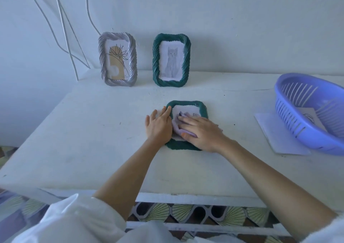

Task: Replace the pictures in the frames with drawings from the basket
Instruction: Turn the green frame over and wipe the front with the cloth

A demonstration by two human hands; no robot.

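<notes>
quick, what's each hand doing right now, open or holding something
Left hand: open, straight fingers resting on the green frame.
Right hand: open, pressing a lilac cloth onto it.

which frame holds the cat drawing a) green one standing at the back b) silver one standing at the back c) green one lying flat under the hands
a, the cat drawing shows inside the upright green frame at the back; the silver frame holds a flower sketch.
</notes>
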